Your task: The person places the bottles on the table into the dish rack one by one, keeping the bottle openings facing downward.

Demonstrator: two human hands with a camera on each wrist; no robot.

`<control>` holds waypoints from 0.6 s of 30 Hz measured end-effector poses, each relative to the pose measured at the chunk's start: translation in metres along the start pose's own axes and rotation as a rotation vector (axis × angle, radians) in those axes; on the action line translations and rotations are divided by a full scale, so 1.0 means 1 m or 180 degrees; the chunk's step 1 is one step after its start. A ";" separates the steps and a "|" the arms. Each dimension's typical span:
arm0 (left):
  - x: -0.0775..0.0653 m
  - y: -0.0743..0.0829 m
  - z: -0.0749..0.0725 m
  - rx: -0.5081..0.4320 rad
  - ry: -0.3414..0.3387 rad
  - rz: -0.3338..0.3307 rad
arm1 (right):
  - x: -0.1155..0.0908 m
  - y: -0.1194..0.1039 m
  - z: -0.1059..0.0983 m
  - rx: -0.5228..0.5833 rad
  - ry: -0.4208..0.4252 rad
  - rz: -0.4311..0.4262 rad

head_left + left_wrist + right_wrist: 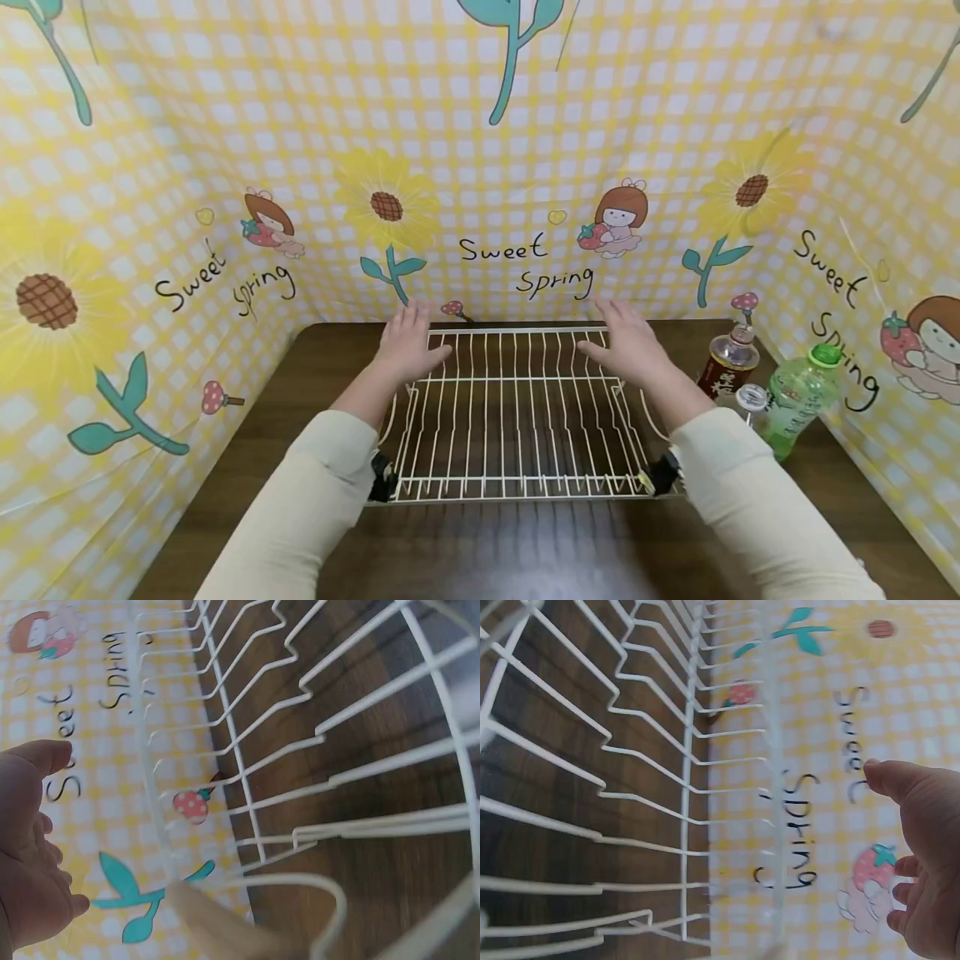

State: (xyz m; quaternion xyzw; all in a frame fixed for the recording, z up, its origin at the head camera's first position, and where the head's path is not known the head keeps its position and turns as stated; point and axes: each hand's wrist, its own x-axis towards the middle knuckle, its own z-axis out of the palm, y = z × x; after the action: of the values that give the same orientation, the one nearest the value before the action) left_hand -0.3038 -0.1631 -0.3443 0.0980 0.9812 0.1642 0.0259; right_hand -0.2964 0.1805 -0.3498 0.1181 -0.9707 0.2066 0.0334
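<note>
A white wire rack (517,379) stands on the dark wooden table, its bars running front to back. Over its far left corner is my left hand (411,343), fingers extended and thumb pointing inward. My right hand (628,343) mirrors it at the far right corner, fingers spread. Neither holds anything. In the left wrist view the left hand (26,847) appears beyond the rack's raised wire edge (146,750), with a gap between them. The right wrist view likewise has the right hand (934,847) apart from the rack's edge wire (774,795).
At the right stand a bottle with a dark red label (726,367), a clear bottle (751,398) and a green bottle (802,392). Yellow checked cloth (480,167) surrounds the wooden table (480,550) at the back and sides. Black pieces (663,474) show near the rack's front corners.
</note>
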 end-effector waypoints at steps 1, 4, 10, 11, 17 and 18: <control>-0.004 -0.004 -0.003 -0.0053 0.0012 0.0035 | -0.005 0.004 -0.004 0.0062 0.0033 -0.0011; -0.015 -0.017 -0.009 -0.0252 0.0050 0.0145 | -0.024 0.015 -0.015 0.0245 0.0135 -0.0031; -0.039 -0.045 -0.009 -0.0866 0.0083 0.0248 | -0.067 0.037 -0.027 0.0499 0.0589 0.0032; -0.043 -0.050 -0.008 -0.0942 0.0072 0.0233 | -0.074 0.041 -0.028 0.0547 0.0695 0.0038; -0.058 -0.068 0.008 -0.1378 0.0034 0.0111 | -0.108 0.066 -0.029 0.0771 0.1347 0.0118; -0.059 -0.070 0.011 -0.1506 0.0031 0.0120 | -0.111 0.069 -0.028 0.0785 0.1433 0.0159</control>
State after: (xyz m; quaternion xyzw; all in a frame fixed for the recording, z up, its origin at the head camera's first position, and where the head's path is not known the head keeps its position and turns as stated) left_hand -0.2581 -0.2365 -0.3769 0.1068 0.9135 0.3904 0.0403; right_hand -0.2048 0.2770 -0.3638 0.0483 -0.9089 0.3452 0.2288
